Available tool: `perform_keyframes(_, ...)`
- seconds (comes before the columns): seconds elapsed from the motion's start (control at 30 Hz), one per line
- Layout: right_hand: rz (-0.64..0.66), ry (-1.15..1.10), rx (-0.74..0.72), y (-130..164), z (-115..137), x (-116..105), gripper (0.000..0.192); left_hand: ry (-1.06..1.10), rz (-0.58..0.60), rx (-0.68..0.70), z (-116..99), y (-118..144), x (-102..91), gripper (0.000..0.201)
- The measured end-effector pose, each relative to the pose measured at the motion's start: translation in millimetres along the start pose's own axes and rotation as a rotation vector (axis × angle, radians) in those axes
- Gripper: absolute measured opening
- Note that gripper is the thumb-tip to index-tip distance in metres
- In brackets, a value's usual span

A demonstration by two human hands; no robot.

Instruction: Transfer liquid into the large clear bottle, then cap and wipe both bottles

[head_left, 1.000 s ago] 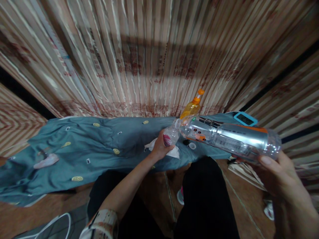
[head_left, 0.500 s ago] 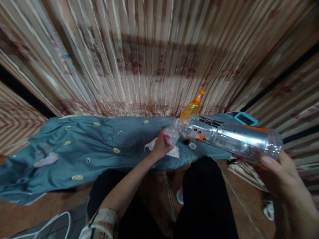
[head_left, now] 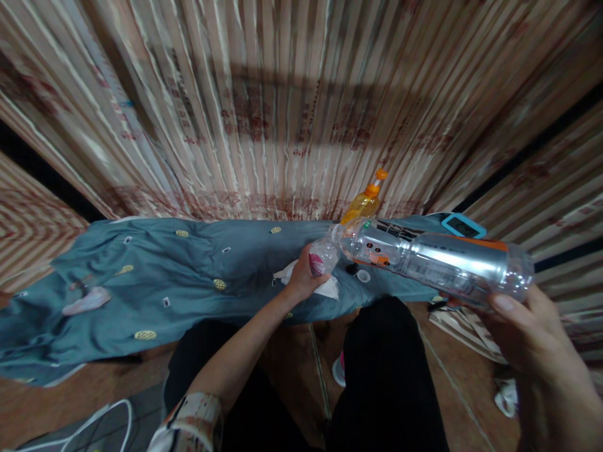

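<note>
My right hand [head_left: 532,342] grips the base of a large clear plastic water bottle [head_left: 438,263], tipped nearly flat with its open mouth pointing left. The mouth meets a small clear container [head_left: 323,256] with something pink in it, held in my left hand [head_left: 304,276] above the blue patterned cloth [head_left: 188,276]. A crumpled white tissue [head_left: 325,287] lies under my left hand. A small white cap [head_left: 363,275] sits on the cloth just right of it.
An orange drink bottle [head_left: 362,202] stands behind the big bottle, near the striped curtain [head_left: 282,113]. A blue-framed device [head_left: 464,226] lies at the cloth's right end. A pale object [head_left: 85,301] rests at the cloth's left. My dark-trousered legs [head_left: 377,376] are below.
</note>
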State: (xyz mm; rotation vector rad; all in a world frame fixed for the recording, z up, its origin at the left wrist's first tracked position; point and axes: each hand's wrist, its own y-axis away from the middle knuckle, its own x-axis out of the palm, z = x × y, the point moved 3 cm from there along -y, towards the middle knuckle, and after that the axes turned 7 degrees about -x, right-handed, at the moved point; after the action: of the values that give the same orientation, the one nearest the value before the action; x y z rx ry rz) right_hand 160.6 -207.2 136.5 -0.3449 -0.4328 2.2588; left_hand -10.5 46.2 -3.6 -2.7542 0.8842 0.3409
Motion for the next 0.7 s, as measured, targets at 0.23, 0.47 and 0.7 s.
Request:
perform_keyframes(0.23,0.011,0.019,-0.016,-0.7,-1.4,0.7,0.04,-0.032,-0.005,0.011,0.3,0.1,0.3,0.082)
perform_keyframes(0.47,-0.007,0.04,-0.042,-0.6,1.6,2.6,0.036,-0.019,-0.001,0.018,0.0,-0.2,1.2,0.083)
perform_keyframes(0.7,-0.005,0.002,-0.01,-1.3,1.0,1.9,0.045,-0.038,-0.013,0.012,0.0,0.3,0.3,0.083)
